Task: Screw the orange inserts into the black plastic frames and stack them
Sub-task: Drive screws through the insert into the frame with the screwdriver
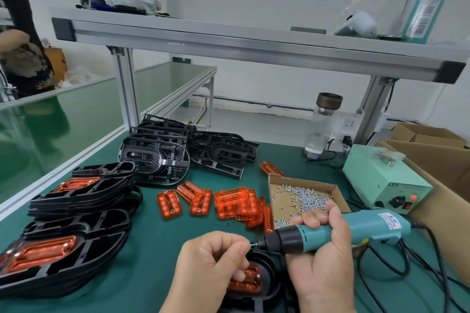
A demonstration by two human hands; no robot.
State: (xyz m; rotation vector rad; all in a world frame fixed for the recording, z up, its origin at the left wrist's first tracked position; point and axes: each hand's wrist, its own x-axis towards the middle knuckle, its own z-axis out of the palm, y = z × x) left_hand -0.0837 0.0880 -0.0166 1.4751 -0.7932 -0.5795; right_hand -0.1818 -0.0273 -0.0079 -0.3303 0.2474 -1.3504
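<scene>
Head view showed the black frame [267,263] in hand lying flat on the counter [157,236] at the near edge, largely hidden beneath both hands, with its orange insert [248,281] seated in the recess and one screw head visible at the insert's right end. The left hand [211,262] hovered directly above the insert, its fingers [239,249] curled and pinching a small item, apparently a screw [253,243], against the bit tip. The right hand [323,256] gripped the electric screwdriver [356,229], fingers [312,218] wrapped around the barrel, the tool held almost level and pointing left. This posture probably served to load the screw onto the bit before driving, so the insert lay below the fingers and not in contact with them. The loose inserts [234,204] lay scattered just beyond the work area, and the cardboard tray [300,180] of screws sat beside them, both within short reach of either hand. Two finished stacks [84,193] of frames with inserts fitted stood at the left, well apart from the tool cable. The empty frames [157,155] were piled at the rear of the counter. A power supply [384,180] with a lit indicator stood at the right, near a glass bottle [320,129].
</scene>
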